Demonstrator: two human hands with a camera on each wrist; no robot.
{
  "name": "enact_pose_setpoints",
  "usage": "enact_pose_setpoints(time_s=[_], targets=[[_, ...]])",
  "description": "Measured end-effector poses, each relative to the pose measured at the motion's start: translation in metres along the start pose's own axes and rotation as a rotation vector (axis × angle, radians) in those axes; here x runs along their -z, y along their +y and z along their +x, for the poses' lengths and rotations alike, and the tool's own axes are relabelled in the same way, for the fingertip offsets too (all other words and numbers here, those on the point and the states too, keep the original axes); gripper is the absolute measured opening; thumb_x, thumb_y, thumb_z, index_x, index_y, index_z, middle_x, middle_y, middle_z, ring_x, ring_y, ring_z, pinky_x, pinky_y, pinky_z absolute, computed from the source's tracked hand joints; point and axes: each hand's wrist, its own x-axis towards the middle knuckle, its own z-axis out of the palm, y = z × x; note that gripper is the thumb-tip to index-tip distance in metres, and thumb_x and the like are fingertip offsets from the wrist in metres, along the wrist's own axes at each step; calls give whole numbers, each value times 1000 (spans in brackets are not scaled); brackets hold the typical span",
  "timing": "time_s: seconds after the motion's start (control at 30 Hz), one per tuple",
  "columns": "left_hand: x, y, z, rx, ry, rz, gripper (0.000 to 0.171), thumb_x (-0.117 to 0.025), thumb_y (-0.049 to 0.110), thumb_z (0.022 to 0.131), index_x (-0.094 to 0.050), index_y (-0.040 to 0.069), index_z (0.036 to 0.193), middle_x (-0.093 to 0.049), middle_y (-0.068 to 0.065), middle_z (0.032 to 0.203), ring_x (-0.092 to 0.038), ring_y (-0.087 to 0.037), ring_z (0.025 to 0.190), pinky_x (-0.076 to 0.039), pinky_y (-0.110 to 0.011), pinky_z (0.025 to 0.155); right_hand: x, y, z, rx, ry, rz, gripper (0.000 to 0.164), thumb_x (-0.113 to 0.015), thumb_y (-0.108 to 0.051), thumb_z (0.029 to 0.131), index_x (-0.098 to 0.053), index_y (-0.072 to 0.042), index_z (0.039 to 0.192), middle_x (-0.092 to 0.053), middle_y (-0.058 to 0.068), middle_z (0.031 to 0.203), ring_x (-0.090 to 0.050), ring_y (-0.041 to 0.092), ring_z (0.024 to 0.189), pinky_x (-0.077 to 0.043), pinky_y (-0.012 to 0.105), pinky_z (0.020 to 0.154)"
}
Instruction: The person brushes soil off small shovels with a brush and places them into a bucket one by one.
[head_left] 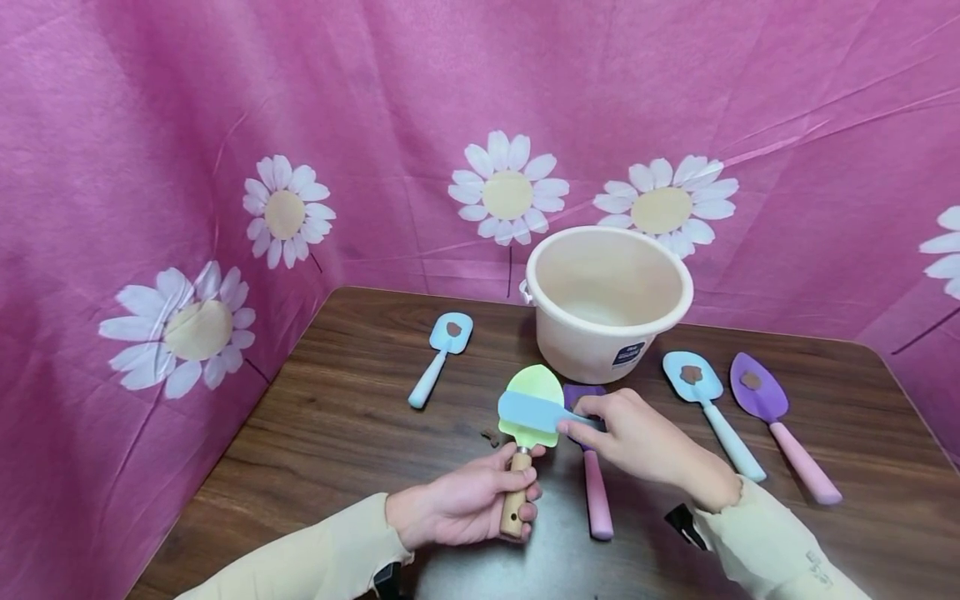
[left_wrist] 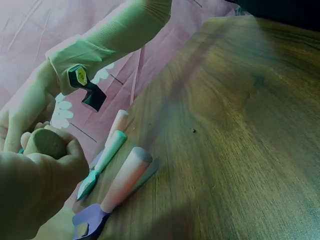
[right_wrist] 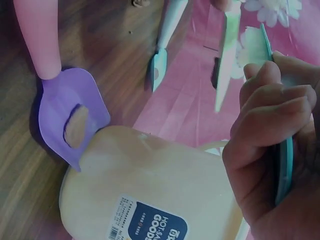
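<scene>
My left hand (head_left: pixel 480 493) grips the wooden handle (head_left: pixel 514 493) of a small trowel with a light green blade (head_left: pixel 537 379). In the left wrist view, the handle's round end (left_wrist: pixel 46 143) pokes out of the curled fingers. Above the green blade, my right hand (head_left: pixel 637 433) holds a flat blue scraper (head_left: pixel 531 411), which hides the blade's middle. Whether scraper and blade touch, I cannot tell. Just under the right hand lies a purple trowel with a pink handle (head_left: pixel 597 500); its blade (right_wrist: pixel 90 95) carries a brown lump (right_wrist: pixel 76 127).
Behind the hands stands a cream bucket (head_left: pixel 592 346) with a dark label. A blue shovel (head_left: pixel 426 379) lies at left; another blue shovel (head_left: pixel 731 437) and a purple trowel (head_left: pixel 802 462) lie at right, each with a brown patch. Brown crumbs (head_left: pixel 490 437) dot the wooden table (head_left: pixel 330 433).
</scene>
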Motion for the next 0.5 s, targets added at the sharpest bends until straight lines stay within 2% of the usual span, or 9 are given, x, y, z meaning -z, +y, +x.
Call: enact_pose_setpoints(time_s=[0.1, 0.2, 0.37, 0.5], targets=[[-2, 0, 0, -13, 3, 1, 29, -39, 7, 100, -29, 14, 127, -47, 1, 89, -46, -9, 73, -47, -22, 69, 0, 2, 0, -4, -25, 17, 30, -62, -35, 93, -51, -25, 67, -35, -17, 56, -35, -4, 50, -36, 16, 48], [-3, -1, 1, -12, -7, 16, 23, -39, 6, 100, -32, 12, 122, -50, 2, 92, -49, -9, 79, -48, -22, 71, 0, 6, 1, 16, -19, 32, 29, -62, -33, 93, -52, -26, 66, -38, -19, 56, -38, -4, 50, -38, 16, 48], [-4, -2, 0, 27, -55, 19, 15, -38, 10, 101, -35, 17, 113, -49, 1, 98, -53, -12, 87, -51, -28, 77, 2, 12, 1, 40, 20, 62, 26, -65, -31, 91, -55, -30, 67, -42, -22, 58, -40, -4, 53, -40, 16, 51], [-4, -2, -1, 74, -102, -1, 13, -37, 12, 102, -36, 22, 109, -47, 3, 96, -53, -13, 87, -53, -33, 79, 4, 14, 4, 21, 28, 78, 20, -66, -33, 90, -61, -31, 70, -40, -22, 59, -38, -4, 53, -39, 17, 50]])
